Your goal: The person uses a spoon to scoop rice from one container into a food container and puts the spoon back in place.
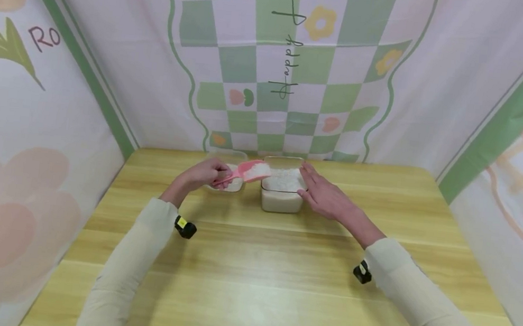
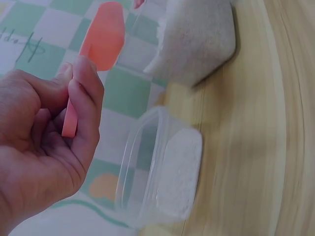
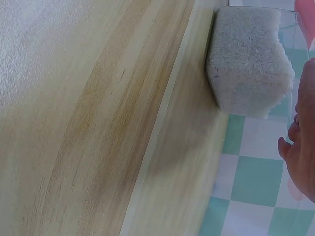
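Observation:
My left hand [image 1: 213, 173] grips a pink scoop [image 1: 240, 172] by its handle, the thumb pressing it against curled fingers. White rice [image 1: 258, 170] fills the scoop's bowl, which is above the gap between two clear containers, its tip near the larger one's rim. That larger container [image 1: 281, 201] is well filled with rice. Along its right side rests my right hand [image 1: 327, 195], fingers straight at the rim and thumb lower by the near corner. Beneath the left hand stands a smaller clear container [image 2: 140, 172], with a shallower layer of white rice at its bottom.
Both containers stand near the back edge of a wooden table [image 1: 250, 268]. Behind it hangs a curtain [image 1: 272, 63] with green and white checks, and printed cloth encloses the left and right sides.

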`<action>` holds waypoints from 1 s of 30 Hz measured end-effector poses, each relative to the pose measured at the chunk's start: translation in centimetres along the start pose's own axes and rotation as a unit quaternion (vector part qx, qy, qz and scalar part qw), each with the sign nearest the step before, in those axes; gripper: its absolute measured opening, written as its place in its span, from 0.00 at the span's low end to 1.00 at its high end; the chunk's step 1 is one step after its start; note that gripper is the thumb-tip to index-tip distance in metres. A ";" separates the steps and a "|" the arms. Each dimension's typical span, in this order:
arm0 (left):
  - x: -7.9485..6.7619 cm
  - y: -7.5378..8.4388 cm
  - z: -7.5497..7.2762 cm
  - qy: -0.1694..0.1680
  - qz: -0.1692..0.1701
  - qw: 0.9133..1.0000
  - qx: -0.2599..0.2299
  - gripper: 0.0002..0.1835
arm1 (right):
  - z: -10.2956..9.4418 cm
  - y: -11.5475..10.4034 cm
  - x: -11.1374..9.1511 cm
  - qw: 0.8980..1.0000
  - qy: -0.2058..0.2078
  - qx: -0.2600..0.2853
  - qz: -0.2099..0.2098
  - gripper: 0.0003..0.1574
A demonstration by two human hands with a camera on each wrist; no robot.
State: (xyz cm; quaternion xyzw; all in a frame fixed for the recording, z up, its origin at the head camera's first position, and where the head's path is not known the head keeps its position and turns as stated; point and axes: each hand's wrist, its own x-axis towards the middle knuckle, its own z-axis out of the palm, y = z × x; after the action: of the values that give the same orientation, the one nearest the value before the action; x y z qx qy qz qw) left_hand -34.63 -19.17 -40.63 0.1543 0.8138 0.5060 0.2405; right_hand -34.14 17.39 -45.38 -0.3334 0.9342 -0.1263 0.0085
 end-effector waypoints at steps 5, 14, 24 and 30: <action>-1.2 -0.6 -1.3 0.031 -0.015 0.999 0.019 0.16 | 0.1 0.1 0.1 1.000 0.002 0.002 0.001 0.44; -2.5 -1.8 -3.1 0.062 -0.033 0.996 0.050 0.17 | 0.2 0.2 0.2 1.000 0.002 0.005 0.003 0.44; -2.9 -2.8 -4.1 0.121 -0.077 0.987 0.076 0.17 | 0.4 0.4 0.2 1.000 0.008 0.004 0.000 0.45; -2.8 -2.9 -4.2 0.152 -0.088 0.980 0.092 0.16 | 0.4 0.1 0.1 1.000 0.011 0.005 -0.001 0.44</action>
State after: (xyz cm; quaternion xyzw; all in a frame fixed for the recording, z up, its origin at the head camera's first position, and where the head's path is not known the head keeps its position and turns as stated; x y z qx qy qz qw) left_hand -34.58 -24.96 -41.04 0.0255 0.8945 0.4230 0.1424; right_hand -34.26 17.32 -45.76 -0.3324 0.9335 -0.1345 0.0000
